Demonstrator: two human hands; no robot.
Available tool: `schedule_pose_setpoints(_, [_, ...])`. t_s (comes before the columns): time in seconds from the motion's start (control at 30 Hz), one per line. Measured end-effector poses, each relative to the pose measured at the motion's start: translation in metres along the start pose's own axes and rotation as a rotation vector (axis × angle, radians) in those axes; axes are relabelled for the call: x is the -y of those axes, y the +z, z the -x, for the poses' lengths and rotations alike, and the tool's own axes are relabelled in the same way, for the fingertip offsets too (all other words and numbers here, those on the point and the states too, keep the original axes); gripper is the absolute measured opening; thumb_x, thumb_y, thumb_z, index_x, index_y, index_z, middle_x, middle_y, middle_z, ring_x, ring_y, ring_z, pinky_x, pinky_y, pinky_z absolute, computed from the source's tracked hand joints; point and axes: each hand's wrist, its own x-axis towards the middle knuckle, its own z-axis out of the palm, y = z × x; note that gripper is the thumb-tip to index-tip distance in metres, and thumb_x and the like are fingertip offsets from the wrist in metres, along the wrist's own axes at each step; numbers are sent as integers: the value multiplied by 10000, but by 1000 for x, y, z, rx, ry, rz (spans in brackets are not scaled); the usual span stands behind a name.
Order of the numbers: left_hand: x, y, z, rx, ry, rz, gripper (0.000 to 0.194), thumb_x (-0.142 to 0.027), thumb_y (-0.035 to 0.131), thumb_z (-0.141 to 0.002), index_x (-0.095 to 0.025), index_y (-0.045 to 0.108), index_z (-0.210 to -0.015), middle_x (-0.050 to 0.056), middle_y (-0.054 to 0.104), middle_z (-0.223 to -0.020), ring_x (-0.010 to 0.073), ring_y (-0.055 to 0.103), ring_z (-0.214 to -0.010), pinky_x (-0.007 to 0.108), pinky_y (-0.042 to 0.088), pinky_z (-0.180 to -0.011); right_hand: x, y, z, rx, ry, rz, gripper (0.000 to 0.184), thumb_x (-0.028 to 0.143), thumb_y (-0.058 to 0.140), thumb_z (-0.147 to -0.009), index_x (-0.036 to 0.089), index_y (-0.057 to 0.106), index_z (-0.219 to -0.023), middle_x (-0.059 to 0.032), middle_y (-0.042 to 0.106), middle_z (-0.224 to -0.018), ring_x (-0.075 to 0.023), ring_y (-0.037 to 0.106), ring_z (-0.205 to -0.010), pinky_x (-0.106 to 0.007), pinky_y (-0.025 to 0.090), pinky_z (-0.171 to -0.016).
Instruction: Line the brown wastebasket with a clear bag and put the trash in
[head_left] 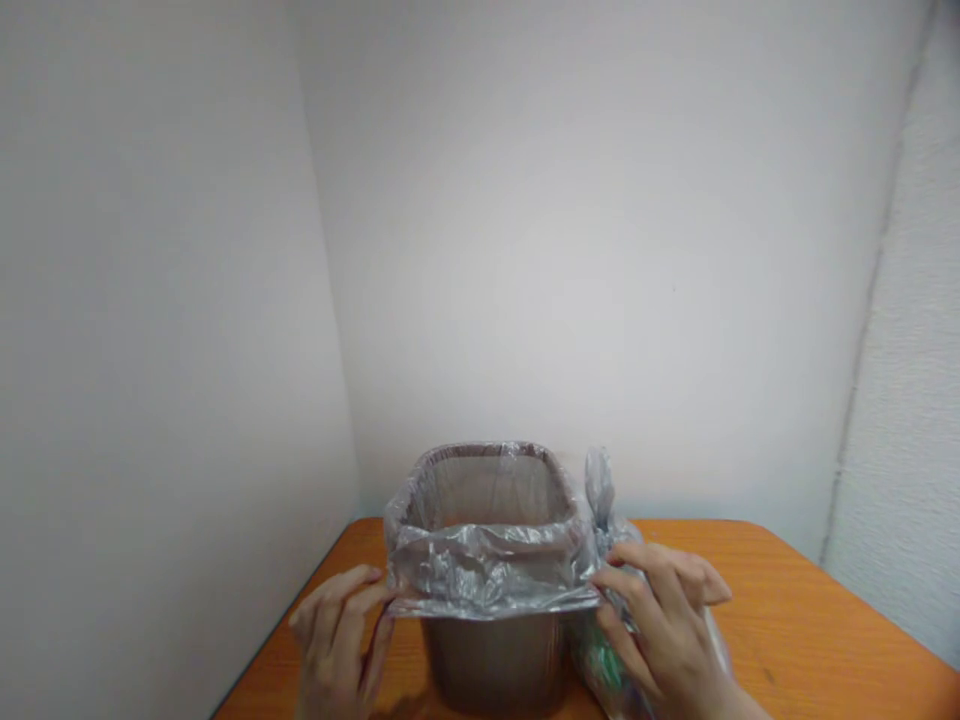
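A brown trash bin (491, 665) stands upright on the table, lined with a clear plastic bag (487, 575). The bag's edge is folded out over the rim and hangs down the near side. At the left end of this edge, my left hand (341, 630) pinches the plastic between thumb and fingertips. My right hand (664, 615) pinches the right end of the same edge. Behind my right hand, a knotted clear bag (604, 535) stands against the bin's right side, partly hidden; something green shows through it.
The orange-brown wooden table (780, 610) reaches back to a pale wall (562, 250). Another wall (150, 350) runs close along the left edge. A rough white surface (900, 450) rises on the right.
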Motion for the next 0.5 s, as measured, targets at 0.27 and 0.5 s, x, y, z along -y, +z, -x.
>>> schedule_pose_setpoints(0.27, [30,5,-76,259,-334,218,147,-331,497,-956,-241,602,-906,10,678,-884,216,577,-925,393,304,-885,-15,-2,-98,8,245,-245,69,317,554,-970,268,601,-972,2,664,-962,-225,554,-994,-449,241,-930])
schedule_pose_setpoints(0.5, [89,96,-135,579,-683,413,215,-364,517,-935,-184,601,-854,-4,637,-843,176,599,-840,325,459,-799,-67,62,-181,302,522,-309,75,262,633,-911,200,666,-885,-10,655,-841,-189,593,-893,-412,396,-923])
